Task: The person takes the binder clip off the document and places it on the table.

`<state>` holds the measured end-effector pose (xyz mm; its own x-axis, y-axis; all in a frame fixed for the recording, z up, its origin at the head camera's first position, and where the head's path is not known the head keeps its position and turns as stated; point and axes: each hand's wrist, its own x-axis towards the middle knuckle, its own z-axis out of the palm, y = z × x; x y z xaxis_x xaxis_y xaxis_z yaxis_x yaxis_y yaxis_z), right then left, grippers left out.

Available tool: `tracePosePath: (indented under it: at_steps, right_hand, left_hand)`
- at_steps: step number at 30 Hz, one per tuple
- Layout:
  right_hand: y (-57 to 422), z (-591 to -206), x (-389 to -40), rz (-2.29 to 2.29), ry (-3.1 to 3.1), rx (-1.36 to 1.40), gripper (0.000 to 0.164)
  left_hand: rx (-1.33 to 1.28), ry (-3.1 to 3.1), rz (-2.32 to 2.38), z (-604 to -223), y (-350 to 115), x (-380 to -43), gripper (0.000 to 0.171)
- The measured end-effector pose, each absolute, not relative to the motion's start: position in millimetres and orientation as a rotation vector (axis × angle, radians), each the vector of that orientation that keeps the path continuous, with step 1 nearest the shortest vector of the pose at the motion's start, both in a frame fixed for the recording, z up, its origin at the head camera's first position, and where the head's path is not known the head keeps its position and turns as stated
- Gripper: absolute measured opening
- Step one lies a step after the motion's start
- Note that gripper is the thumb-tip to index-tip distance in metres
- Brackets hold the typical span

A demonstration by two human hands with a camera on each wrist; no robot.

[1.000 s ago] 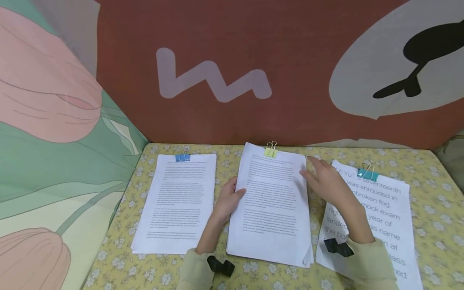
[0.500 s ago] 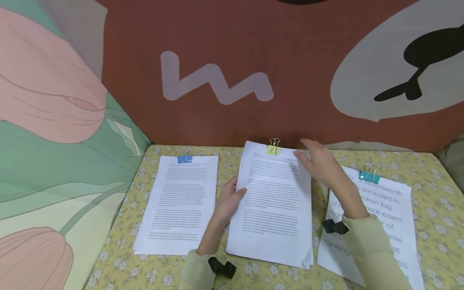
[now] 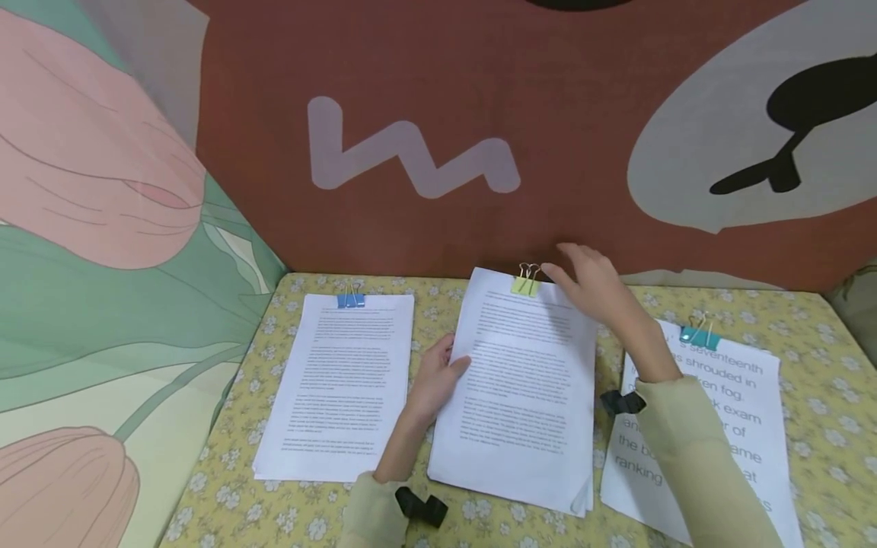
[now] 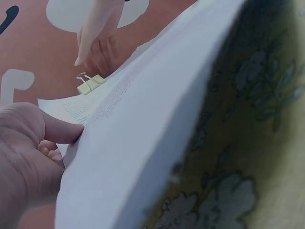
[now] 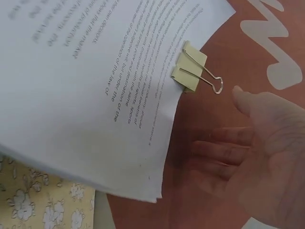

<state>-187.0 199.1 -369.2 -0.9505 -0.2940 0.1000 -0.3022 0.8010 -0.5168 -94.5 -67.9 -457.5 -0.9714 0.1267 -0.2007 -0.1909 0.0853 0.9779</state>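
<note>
A stack of printed paper [image 3: 514,380] with a yellow binder clip [image 3: 525,285] on its top edge is tilted up in the middle of the table. My left hand [image 3: 437,377] grips its left edge, thumb on the front sheet and fingers behind, as the left wrist view shows. My right hand [image 3: 591,285] hovers at the top right corner, thumb near the clip. In the right wrist view, the right hand [image 5: 267,148] has loosely extended fingers with a gap between the thumb and the clip's wire handles [image 5: 217,86]. Nothing is held in it.
To the left lies a stack of printed paper [image 3: 342,388] with a blue binder clip [image 3: 351,301]. A large-print stack [image 3: 726,380] with a teal binder clip [image 3: 700,336] lies at right, partly under my right forearm. A reddish-brown wall panel [image 3: 411,228] stands behind the flowered tablecloth [image 3: 226,457].
My right hand has moved up and left from the stack's right edge toward the yellow clip. The left hand keeps its grip, and the view has shifted slightly.
</note>
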Motion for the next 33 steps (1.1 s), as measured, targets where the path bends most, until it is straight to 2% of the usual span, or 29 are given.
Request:
tracePosePath:
  at_steps: [17, 23, 33]
  right_hand:
    - [185, -368, -203, 0.989, -3.024, 0.51, 0.057]
    - [180, -371, -205, 1.028, -3.027, 0.545, 0.052]
    - [183, -371, -208, 1.165, -3.039, 0.598, 0.05]
  left_hand:
    - [-0.02, 2.151, 1.963, -455, -69, -93, 0.031]
    - [-0.004, 2.167, 1.963, -455, -69, -94, 0.03]
    - [-0.004, 2.132, 1.978, -454, -72, -95, 0.035]
